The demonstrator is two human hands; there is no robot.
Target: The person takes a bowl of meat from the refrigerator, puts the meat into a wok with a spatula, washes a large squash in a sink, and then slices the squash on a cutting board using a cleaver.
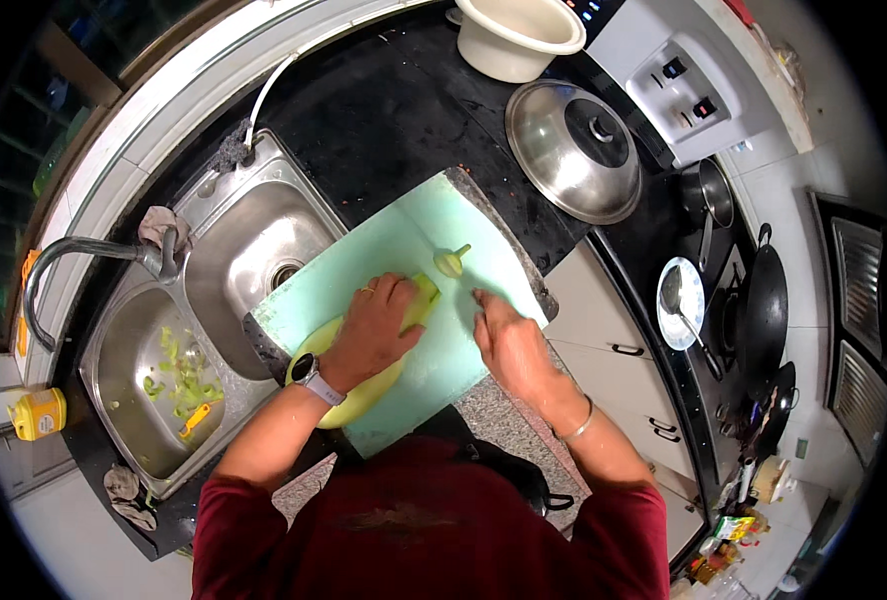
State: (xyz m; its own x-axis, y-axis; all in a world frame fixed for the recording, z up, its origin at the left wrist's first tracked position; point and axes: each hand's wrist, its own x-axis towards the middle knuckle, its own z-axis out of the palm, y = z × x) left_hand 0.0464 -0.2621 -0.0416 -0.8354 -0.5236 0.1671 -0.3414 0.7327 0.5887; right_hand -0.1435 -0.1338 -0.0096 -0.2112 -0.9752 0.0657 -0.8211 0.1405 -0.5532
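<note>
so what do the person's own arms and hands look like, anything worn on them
Both arms come out of dark red sleeves pushed up near the elbows, leaving the forearms bare. The left hand has a ring on one finger and a watch with a dark face and pale strap at the wrist. The right hand is bare, with a thin silver bangle round its wrist.

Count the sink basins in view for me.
2. The left basin holds green peelings and a small peeler. The right basin lies beside the cutting board, whose corner overlaps its rim. None seem hidden.
</note>
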